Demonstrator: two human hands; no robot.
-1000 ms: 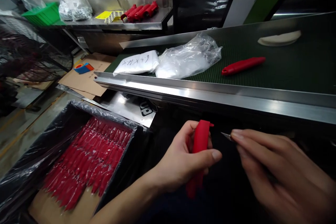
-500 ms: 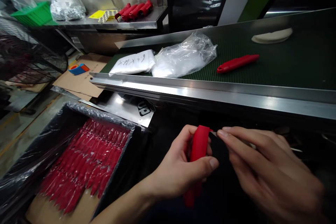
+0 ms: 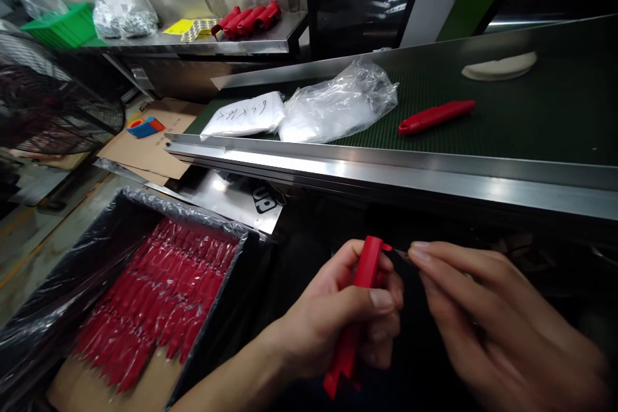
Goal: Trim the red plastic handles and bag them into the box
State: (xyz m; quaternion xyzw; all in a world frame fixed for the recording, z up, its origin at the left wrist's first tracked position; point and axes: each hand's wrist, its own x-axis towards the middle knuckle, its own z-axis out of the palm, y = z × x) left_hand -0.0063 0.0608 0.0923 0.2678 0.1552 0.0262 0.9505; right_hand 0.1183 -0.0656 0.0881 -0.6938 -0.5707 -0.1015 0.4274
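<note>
My left hand [image 3: 338,315] is wrapped round a long red plastic part [image 3: 367,264], which is held at a slant with its upper end toward the conveyor. To its right, my right hand [image 3: 487,309] pinches a small thin blade-like tool [image 3: 402,253], mostly hidden by the fingers. The tool's tip is close to a small red bit at the part's upper end; whether they touch is too small to tell. Beyond the hands, another red part [image 3: 437,117] lies on the green conveyor belt [image 3: 545,116].
Plastic bags [image 3: 338,106] and a pale curved piece [image 3: 499,67] lie on the belt, behind its metal rail [image 3: 386,170]. A lined box [image 3: 241,238] of wrapped red parts stands at left. Red pieces [image 3: 248,20] rest on a back shelf; a fan [image 3: 48,90] stands far left.
The red part in my left hand has turned, showing a narrower side, and its lower end has shifted left. My right hand has moved slightly right and down with the tool.
</note>
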